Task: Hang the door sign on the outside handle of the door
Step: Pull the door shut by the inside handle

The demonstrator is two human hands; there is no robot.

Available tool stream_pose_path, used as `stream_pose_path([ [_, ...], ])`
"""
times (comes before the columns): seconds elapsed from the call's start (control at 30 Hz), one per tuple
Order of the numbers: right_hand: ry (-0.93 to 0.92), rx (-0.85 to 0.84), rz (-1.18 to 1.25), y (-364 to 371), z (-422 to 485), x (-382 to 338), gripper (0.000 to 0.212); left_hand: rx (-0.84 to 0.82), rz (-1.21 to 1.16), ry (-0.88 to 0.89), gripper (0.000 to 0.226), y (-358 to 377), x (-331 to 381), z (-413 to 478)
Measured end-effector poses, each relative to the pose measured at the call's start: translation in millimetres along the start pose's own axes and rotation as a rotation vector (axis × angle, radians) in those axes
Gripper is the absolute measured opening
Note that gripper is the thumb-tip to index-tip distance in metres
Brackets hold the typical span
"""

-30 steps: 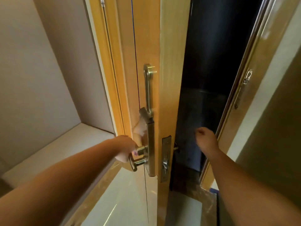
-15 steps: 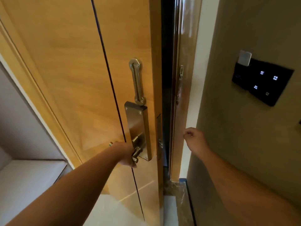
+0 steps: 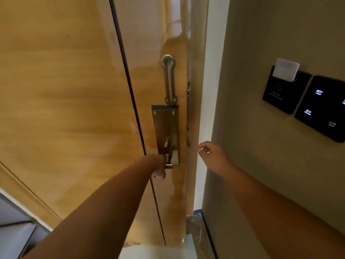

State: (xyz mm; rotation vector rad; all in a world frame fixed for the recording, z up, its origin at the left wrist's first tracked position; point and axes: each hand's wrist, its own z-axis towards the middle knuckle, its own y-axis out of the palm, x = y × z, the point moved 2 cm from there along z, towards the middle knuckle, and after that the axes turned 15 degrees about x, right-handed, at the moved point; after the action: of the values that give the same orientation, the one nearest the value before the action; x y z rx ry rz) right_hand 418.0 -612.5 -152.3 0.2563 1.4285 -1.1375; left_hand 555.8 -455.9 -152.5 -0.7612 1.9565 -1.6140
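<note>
From the head camera, the left hand [image 3: 158, 168] has its grip wrapped around the inside lever handle [image 3: 169, 166] of the wooden door [image 3: 74, 90], fingers curled under it and pressed together on the metal. My read is that it sits there to control the swing and latch of the door, which looks shut or all but shut against the frame [image 3: 202, 109].

The right hand [image 3: 211, 152] floats free beside the frame, touching nothing, its grip loosely curled with the fingertips drawn in and nothing between them. It looks like a hand that has simply let go of its job and is waiting.

And the door sign? Not in view anywhere on this side; if it is hanging on the outside handle, the door hides it, so I cannot confirm it.

Above the lever, a steel lock plate [image 3: 166, 131] and a swing-bar guard [image 3: 169, 81], folded flat against the door.

The room: glossy honey-coloured veneer with a dark vertical groove, a plain beige wall [image 3: 261, 53] on the right carrying a black card holder [image 3: 281, 92] with a white key card [image 3: 285, 69] in its slot, and a dark touch switch panel [image 3: 323, 109] just beside it. A strip of pale floor shows below.
</note>
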Motion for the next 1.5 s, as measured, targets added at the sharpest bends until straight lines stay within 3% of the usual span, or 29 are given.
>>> stream_pose_path([
  [0.23,-0.03,-0.015,-0.043,44.9,62.0,-18.5,0.014,0.125,-0.094,0.019,0.043,-0.4,-10.4,75.7],
  [0.43,-0.001,0.045,-0.07,67.4,91.7,3.5,0.023,0.112,-0.771,-0.209,0.024,20.5,-18.3,131.8],
  [0.5,0.04,0.06,-0.112,68.3,100.3,14.0,0.02,0.115,-0.892,-0.231,0.023,25.1,-20.4,147.3],
  [0.8,0.098,0.087,-0.199,73.9,131.2,41.5,0.014,0.187,-0.832,-0.257,0.011,19.5,-30.6,210.6],
  [0.9,0.109,0.087,-0.192,76.3,138.7,44.6,0.014,0.183,-0.837,-0.26,0.019,17.0,-32.4,221.9],
  [1.5,0.133,0.047,-0.161,93.4,140.1,22.5,0.014,0.221,-0.741,-0.331,0.013,2.8,-29.2,228.7],
])
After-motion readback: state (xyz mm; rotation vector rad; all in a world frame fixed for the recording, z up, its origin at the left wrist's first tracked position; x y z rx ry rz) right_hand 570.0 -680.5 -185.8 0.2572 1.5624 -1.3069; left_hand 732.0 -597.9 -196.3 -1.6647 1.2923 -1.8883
